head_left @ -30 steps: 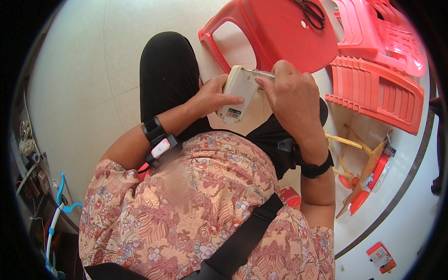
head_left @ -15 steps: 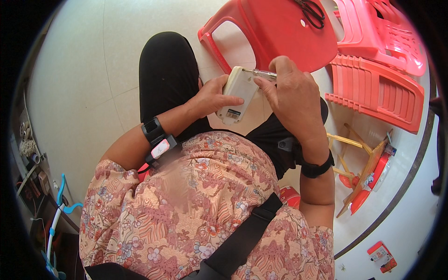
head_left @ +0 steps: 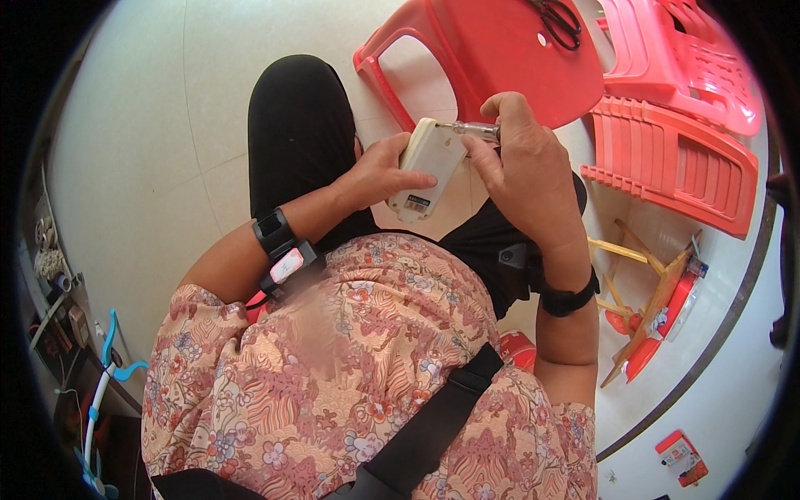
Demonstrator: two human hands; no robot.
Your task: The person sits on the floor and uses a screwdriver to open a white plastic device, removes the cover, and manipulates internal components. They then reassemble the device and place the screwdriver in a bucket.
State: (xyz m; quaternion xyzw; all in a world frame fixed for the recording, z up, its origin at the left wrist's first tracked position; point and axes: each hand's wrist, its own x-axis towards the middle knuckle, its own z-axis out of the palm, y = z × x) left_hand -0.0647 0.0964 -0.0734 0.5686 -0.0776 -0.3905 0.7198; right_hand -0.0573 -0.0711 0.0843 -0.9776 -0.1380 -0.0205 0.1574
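A white plastic device (head_left: 435,158), back face up with a dark label at its lower end, is between my hands over my lap. My left hand (head_left: 379,175) grips it by the left side, thumb laid across the back. My right hand (head_left: 527,171) is closed on a small screwdriver (head_left: 478,128) with a clear handle, whose shaft reaches the top end of the device near a corner hole. Whether the tip sits in the hole is too small to tell.
A red plastic stool (head_left: 492,71) stands ahead, black scissors (head_left: 565,29) on it. Pink plastic chairs or stools (head_left: 667,167) are stacked to the right, above a wooden folding frame (head_left: 618,258). A white-and-blue stand (head_left: 94,408) and clutter line the left edge.
My right hand has shifted and turned a little on the screwdriver, its index finger higher and its thumb slightly moved. My left hand and the device stay nearly in place.
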